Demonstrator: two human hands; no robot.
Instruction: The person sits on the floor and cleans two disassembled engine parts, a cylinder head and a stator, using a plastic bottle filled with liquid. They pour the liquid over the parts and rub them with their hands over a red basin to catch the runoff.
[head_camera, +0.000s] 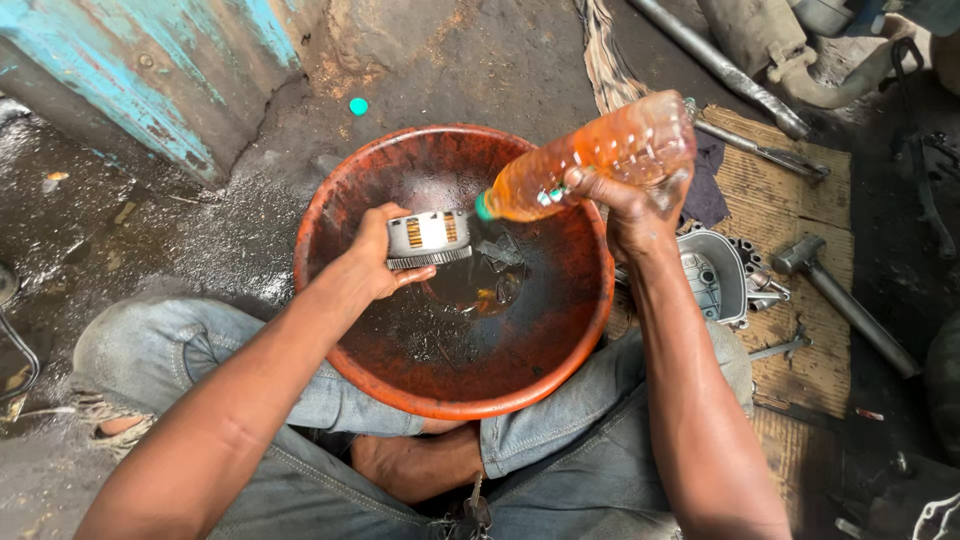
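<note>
- Head view: left hand (378, 262) closed around a round toothed metal part (428, 238), grey with orange slots on its side, held over the red basin (345, 180), above the dark liquid.
- Right hand (625, 205) gripping a clear plastic bottle (590, 158) of orange liquid; bottle tilted, capless mouth pointing down-left, just beside the metal part. Cannot tell whether liquid is leaving the mouth.
- Basin sits between the person's knees in torn blue jeans (160, 350); a shallow pool of dark oily liquid (470, 285) lies at its bottom with small pieces in it.
- Right of basin, on a woven mat (800, 200): grey metal casing (715, 275), hammer (840, 295), long metal rod (720, 65).
- Upper left: blue-painted wall (130, 70); wet, dark ground around it.
</note>
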